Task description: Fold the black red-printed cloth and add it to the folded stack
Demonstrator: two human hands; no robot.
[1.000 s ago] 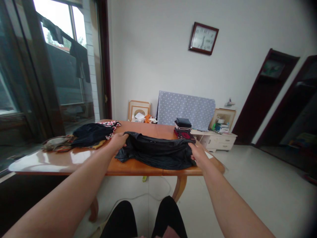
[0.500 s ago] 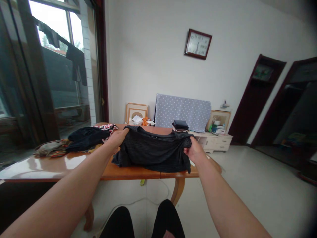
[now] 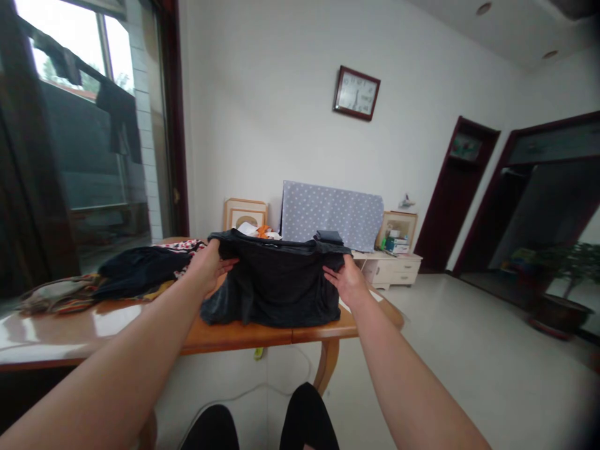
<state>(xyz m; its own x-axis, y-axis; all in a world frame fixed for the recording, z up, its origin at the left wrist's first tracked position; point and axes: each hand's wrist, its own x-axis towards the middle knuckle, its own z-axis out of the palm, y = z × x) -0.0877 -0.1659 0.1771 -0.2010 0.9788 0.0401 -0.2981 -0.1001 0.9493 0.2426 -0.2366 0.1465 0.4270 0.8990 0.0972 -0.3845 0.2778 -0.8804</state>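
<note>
A dark grey shirt (image 3: 285, 284) is stretched between my two hands, its neckline along the top and its lower part touching the wooden table (image 3: 234, 337). My left hand (image 3: 209, 265) grips the shirt's left upper corner, thumb on top and fingers partly spread against the cloth. At the right upper corner my right hand (image 3: 345, 280) holds the fabric in the same way, its fingertips lying on the front. Behind the shirt, a small stack of folded dark clothes (image 3: 328, 237) shows only its top.
Loose clothes lie heaped on the table's left, among them a dark garment (image 3: 135, 269) and a brownish one (image 3: 60, 294). Beyond stand a low white cabinet (image 3: 398, 270) and a polka-dot cloth cover (image 3: 332, 212). A potted plant (image 3: 560, 312) is at the right.
The shirt's upper edge is now pulled straighter, and the fingers of both hands have opened out against the cloth. My view has turned to the right, bringing in the plant.
</note>
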